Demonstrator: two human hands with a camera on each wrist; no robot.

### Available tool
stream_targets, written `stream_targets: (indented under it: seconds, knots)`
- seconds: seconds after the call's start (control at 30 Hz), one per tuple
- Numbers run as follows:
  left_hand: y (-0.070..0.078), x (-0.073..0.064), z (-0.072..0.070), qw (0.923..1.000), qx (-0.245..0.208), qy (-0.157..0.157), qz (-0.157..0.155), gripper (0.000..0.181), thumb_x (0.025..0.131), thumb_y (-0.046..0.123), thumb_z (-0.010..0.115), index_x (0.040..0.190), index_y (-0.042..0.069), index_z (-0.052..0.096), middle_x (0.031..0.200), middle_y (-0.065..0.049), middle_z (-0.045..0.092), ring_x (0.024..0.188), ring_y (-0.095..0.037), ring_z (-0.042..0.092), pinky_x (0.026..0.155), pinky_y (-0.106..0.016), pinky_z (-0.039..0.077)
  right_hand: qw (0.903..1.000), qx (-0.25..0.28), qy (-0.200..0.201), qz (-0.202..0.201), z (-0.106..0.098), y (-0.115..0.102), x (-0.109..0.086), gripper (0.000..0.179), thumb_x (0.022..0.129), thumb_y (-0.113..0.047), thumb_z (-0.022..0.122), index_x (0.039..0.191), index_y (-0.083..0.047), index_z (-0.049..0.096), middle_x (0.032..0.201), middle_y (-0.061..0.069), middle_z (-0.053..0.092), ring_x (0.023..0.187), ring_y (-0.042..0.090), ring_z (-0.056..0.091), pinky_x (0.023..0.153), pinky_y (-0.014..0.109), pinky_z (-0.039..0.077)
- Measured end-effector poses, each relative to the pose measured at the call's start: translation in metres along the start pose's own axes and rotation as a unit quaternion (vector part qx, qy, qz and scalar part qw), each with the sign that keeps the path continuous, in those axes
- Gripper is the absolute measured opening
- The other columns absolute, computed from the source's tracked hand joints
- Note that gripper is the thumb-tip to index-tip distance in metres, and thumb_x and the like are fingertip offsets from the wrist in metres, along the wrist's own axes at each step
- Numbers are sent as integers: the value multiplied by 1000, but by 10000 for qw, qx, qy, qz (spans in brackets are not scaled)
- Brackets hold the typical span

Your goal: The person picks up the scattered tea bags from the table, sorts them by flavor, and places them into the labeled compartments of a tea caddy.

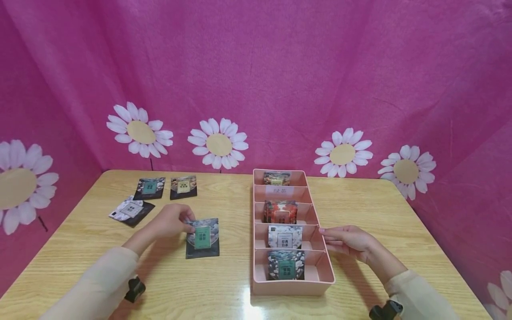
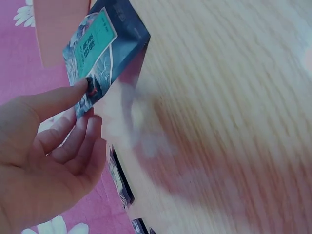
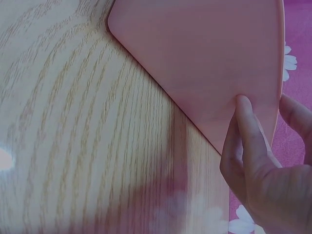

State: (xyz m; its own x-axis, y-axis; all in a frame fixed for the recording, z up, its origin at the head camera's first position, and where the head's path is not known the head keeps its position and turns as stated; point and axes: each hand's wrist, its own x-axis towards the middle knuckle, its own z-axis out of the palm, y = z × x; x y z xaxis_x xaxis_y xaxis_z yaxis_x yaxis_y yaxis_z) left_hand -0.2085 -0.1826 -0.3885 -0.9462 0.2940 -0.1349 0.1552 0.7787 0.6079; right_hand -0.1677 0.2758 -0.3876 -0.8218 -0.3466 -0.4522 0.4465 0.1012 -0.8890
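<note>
My left hand (image 1: 173,221) pinches the upper left corner of a dark tea packet (image 1: 202,240) with a green label, thumb in front and fingers behind. In the left wrist view the tea packet (image 2: 105,48) tilts up off the wooden table. To its right stands a long pink divided box (image 1: 294,288). My right hand (image 1: 352,242) grips the box's right side wall, the thumb at the rim and the fingers (image 3: 248,131) against the outside. Inside the box are packets with a teal label (image 1: 286,266), a white pattern (image 1: 285,237), a red pattern (image 1: 281,212) and a yellow label (image 1: 277,178).
Left of the box, at the back of the wooden table (image 1: 236,275), lie a teal-labelled packet (image 1: 149,189), a yellow-labelled packet (image 1: 183,186) and a white-and-black packet (image 1: 131,210). A paper label (image 1: 279,191) marks one box divider. A pink curtain (image 1: 256,84) with daisies hangs behind.
</note>
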Motion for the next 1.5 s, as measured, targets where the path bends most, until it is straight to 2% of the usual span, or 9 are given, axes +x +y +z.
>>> stream_targets:
  seconds: [0.2, 0.4, 0.73, 1.07, 1.5]
  knots:
    - [0, 0, -2, 9993, -384, -39, 29, 12, 80, 9, 72, 88, 3, 67, 82, -6, 66, 78, -14, 58, 70, -27, 46, 9993, -184, 271, 162, 1, -2, -1, 23, 90, -25, 67, 101, -6, 74, 94, -1, 75, 87, 6, 71, 80, 26, 57]
    - [6, 0, -7, 9974, -710, -127, -90, 10, 85, 6, 66, 93, 0, 68, 86, -10, 69, 80, -17, 59, 67, -27, 47, 9995, -149, 254, 130, 0, -3, 0, 25, 91, -25, 66, 103, -4, 74, 93, -2, 75, 87, 7, 71, 80, 26, 57]
    - [17, 3, -14, 9978, -603, -207, -193, 10, 88, 7, 65, 96, 1, 68, 90, -11, 70, 82, -17, 58, 71, -28, 46, 9996, -123, 230, 95, 0, -3, 2, 23, 90, -25, 67, 101, -5, 74, 93, -2, 75, 86, 6, 71, 80, 26, 57]
    - [23, 12, -20, 9976, -673, -170, -9, 12, 88, 10, 65, 96, 1, 68, 89, -10, 70, 84, -17, 59, 73, -29, 47, 9997, -86, 220, 88, 0, -2, 2, 21, 90, -25, 68, 98, -7, 74, 93, -2, 75, 87, 6, 71, 80, 25, 57]
    - [35, 20, -24, 9981, -613, -67, 40, 12, 88, 10, 64, 96, 1, 68, 89, -10, 70, 83, -16, 61, 73, -28, 47, 9998, -96, 126, 110, 1, -2, 0, 14, 90, -24, 66, 90, -12, 75, 91, -3, 74, 85, 4, 70, 80, 24, 57]
